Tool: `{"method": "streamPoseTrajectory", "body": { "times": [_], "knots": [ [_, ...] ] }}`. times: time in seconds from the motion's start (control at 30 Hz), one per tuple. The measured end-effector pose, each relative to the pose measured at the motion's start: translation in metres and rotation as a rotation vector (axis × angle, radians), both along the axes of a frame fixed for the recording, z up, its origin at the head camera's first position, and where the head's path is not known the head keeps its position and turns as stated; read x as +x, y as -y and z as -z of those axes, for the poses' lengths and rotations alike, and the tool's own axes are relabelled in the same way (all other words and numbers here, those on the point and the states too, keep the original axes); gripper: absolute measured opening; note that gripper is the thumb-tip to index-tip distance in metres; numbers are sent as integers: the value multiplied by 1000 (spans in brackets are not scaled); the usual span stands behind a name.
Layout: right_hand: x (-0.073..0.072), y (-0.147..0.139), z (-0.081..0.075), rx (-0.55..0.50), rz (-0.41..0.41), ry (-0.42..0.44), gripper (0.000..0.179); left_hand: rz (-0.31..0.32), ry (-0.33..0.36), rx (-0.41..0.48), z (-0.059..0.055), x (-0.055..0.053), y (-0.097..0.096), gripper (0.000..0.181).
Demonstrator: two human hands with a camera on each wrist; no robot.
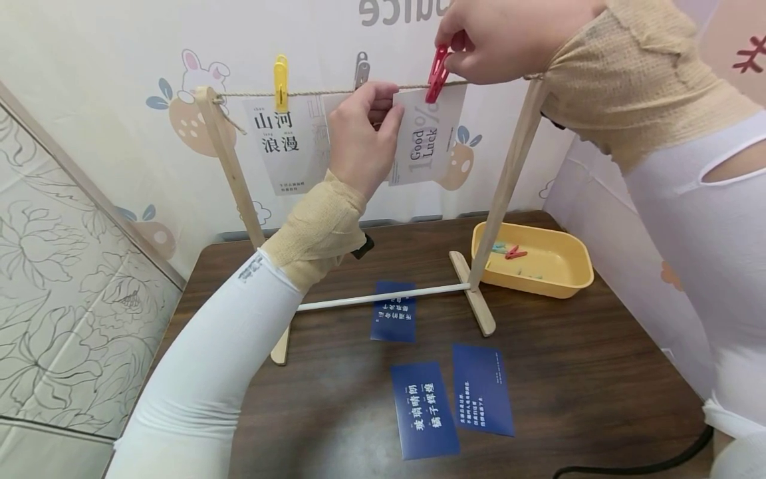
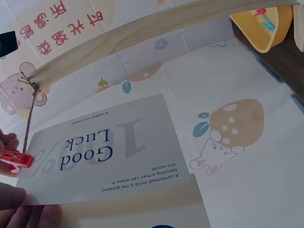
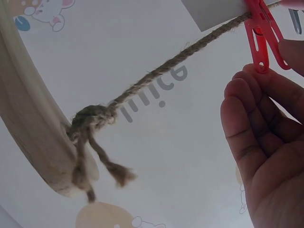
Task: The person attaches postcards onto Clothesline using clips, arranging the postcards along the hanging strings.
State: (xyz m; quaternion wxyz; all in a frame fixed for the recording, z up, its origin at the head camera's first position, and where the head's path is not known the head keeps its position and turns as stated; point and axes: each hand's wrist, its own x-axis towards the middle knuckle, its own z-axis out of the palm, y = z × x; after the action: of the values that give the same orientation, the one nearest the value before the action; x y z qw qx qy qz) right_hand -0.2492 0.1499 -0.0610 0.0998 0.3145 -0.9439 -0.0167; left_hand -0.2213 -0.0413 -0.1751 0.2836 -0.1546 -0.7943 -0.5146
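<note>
My right hand [image 1: 509, 36] pinches a red clothespin [image 1: 438, 74] between thumb and fingers, its tip over the twine [image 3: 180, 56] and the top edge of a white "Good Luck" card [image 1: 427, 146]. That card's upper left corner is pinched by my left hand [image 1: 362, 133]; the left wrist view shows the fingers at the card's edge. A yellow clothespin [image 1: 280, 83] clips a white card with dark characters [image 1: 281, 143] to the twine. Between them, a grey clothespin [image 1: 362, 68] sits over another card, mostly hidden behind my left hand.
A wooden frame [image 1: 509, 179] holds the twine above a brown table [image 1: 335, 399]. Behind its right foot stands a yellow basin [image 1: 565, 283] with several small clothespins. Blue printed cards [image 1: 425, 439] lie on the table. A black cable [image 1: 640, 470] runs along the lower right.
</note>
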Motion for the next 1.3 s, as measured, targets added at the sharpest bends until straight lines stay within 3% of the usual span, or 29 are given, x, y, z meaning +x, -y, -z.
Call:
{"method": "streamPoseTrajectory", "body": {
  "times": [0.6, 1.13, 1.3],
  "knots": [
    [1, 0, 3, 35, 12, 7, 39, -9, -62, -11, 6, 6, 5, 21],
    [4, -4, 2, -8, 80, 33, 49, -17, -54, -16, 9, 4, 10, 20],
    [7, -12, 2, -24, 79, -15, 51, -12, -41, -24, 10, 5, 13, 19]
  ]
}}
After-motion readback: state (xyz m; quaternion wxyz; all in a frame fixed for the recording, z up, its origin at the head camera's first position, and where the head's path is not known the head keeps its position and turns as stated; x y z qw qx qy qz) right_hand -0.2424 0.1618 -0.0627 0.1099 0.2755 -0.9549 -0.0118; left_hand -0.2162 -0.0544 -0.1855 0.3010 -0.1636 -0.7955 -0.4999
